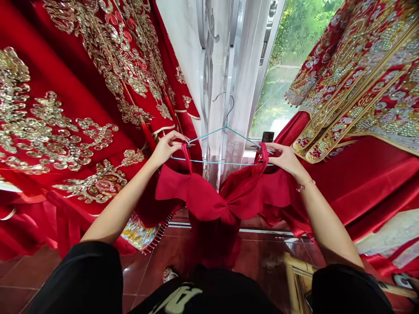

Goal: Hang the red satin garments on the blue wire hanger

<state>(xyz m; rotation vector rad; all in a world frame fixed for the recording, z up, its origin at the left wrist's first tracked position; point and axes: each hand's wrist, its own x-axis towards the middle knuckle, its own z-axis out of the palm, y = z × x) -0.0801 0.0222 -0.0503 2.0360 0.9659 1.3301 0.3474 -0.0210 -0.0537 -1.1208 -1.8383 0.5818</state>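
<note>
A red dress [209, 198] with a gathered bodice hangs by its two straps from a thin light-blue clothes hanger [225, 163]. The hanger's metal hook points up and away from me, seemingly unhooked. My left hand [166, 148] pinches the left end of the hanger where the left strap [186, 158] loops over it. At the opposite end my right hand [285, 159] is closed at the right strap [262, 158] and the hanger's tip. Its fingertips are partly hidden behind the strap. The skirt drops below into shadow.
Red garments with gold and silver beadwork hang on the left [98, 183] and right [353, 96]. Ahead stands a white metal rack [231, 26] before a pale curtain and a window [288, 61]. A bamboo-like frame [291, 279] stands low at right on the red tiled floor [144, 266].
</note>
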